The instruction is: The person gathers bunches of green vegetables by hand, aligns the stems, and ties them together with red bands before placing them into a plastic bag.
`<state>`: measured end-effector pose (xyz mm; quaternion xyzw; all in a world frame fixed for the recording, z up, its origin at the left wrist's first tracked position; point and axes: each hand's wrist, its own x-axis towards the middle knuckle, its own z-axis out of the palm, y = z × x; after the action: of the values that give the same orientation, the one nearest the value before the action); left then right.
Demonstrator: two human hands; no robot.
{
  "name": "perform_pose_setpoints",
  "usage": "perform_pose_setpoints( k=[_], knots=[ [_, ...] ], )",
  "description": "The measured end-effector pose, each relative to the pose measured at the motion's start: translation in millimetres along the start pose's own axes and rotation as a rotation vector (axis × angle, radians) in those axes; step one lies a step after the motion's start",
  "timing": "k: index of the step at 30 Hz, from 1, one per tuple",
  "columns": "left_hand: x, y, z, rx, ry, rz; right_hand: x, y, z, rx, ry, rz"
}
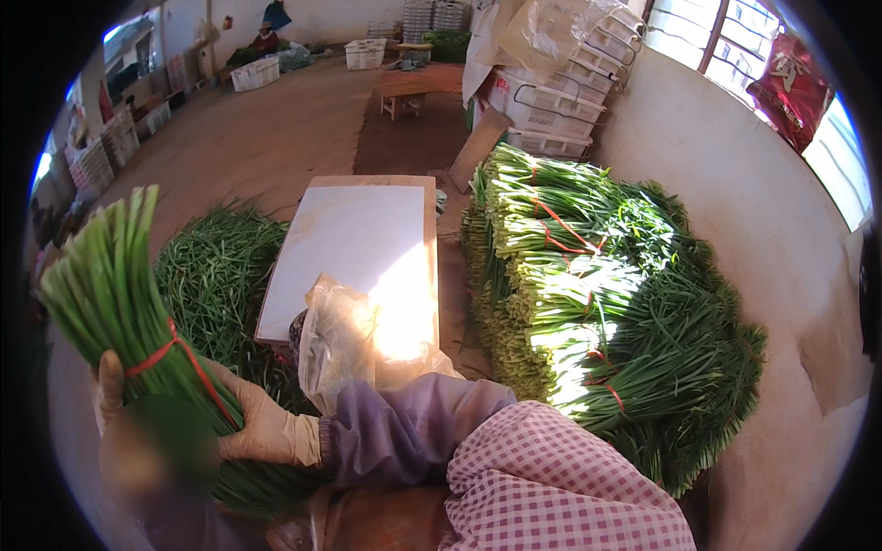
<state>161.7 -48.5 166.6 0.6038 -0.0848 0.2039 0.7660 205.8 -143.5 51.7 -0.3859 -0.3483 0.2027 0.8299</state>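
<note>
A thick bundle of long green stalks (127,296), probably Chinese chives, is held up at the left with a red tie (169,344) around it. My right hand (265,423), in a pale glove, grips the bundle from the right, just below the tie. On its other side my left hand (110,386), also gloved, is wrapped about the stalks. A blurred patch hides most of that hand. The bundle tilts, cut ends up and leafy ends down towards my lap. In front stands a white-topped board (344,234), partly sunlit, with clear plastic (337,337) at its near edge.
Tied chive bundles (586,289) are stacked high along the wall at right. Loose green leaves (213,282) lie heaped left of the board. Plastic crates (551,103) rise behind the stack. Farther off are a low wooden table (420,84), a white crate (255,74) and a seated person (266,40).
</note>
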Motion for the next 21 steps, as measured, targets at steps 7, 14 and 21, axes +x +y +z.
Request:
perform_pose_setpoints(
  k=[7,14,21],
  knots=[
    [14,-32,50,0.191,-0.354,-0.264,-14,-132,-55,0.106,0.402,-0.172],
    [16,-78,29,0.546,-0.887,-0.671,-101,-278,-174,-0.348,0.822,-0.502],
    [24,-165,-99,0.360,-0.407,-0.712,-212,-464,-182,-1.421,1.100,-0.791]
  ],
)
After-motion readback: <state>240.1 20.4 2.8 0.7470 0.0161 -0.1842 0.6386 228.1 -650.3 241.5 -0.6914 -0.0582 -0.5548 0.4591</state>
